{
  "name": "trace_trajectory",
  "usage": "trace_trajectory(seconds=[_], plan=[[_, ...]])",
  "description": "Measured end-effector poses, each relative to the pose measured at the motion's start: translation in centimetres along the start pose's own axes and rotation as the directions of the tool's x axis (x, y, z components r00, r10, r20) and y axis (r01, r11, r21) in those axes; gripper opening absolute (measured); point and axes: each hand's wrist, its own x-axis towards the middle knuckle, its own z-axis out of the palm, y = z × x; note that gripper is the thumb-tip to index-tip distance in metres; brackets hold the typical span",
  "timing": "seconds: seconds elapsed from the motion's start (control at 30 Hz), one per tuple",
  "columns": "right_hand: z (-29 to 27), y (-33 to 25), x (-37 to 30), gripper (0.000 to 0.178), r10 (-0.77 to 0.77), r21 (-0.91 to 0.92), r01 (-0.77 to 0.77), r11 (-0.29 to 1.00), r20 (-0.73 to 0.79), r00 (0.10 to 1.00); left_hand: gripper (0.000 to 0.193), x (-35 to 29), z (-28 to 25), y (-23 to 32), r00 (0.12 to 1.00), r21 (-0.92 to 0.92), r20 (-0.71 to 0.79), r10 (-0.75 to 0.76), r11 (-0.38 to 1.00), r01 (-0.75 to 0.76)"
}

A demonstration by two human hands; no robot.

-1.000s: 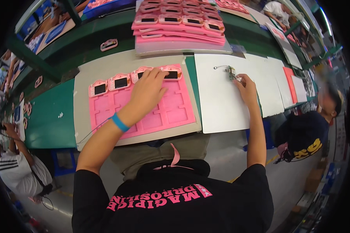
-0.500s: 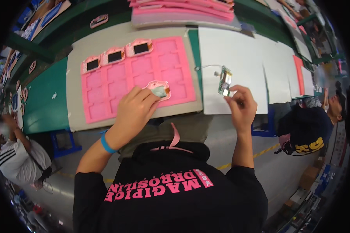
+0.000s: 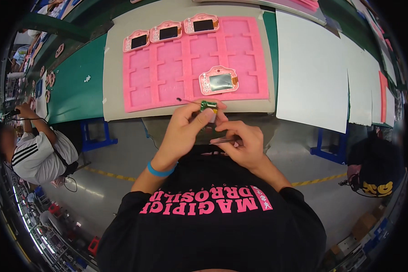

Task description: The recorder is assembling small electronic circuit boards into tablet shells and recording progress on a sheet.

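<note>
Board handling, I judge: left hand [image 3: 181,130] pinches circuit board [image 3: 208,104]; beside its fingers [image 3: 204,118], right hand [image 3: 248,143] clamps metal tool [image 3: 222,141]; next needs steadiness.

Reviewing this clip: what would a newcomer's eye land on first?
Probably the bright pink tray ahead of the person, with three shells with dark screens along its far edge and a fourth shell nearer, right of centre. Next, the small green board in the left hand, by the tray's near edge, and the thin tool in the right hand beside it.
</note>
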Motion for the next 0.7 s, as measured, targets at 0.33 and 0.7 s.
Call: trace_trajectory(seconds=[0.33,0.7], plan=[[-4.2,-0.5,0.8,0.019,0.386,0.317,-0.344,0.884,-0.081,0.919,0.026,5.1,-1.5,3.7,0.988,0.236,0.075,-0.135,0.965,0.114],[-6.8,0.3,2.1,0.019,0.597,0.547,-0.64,0.539,0.288,0.749,0.014,8.9,2.6,3.4,0.968,0.75,0.025,0.25,0.635,-0.184]])
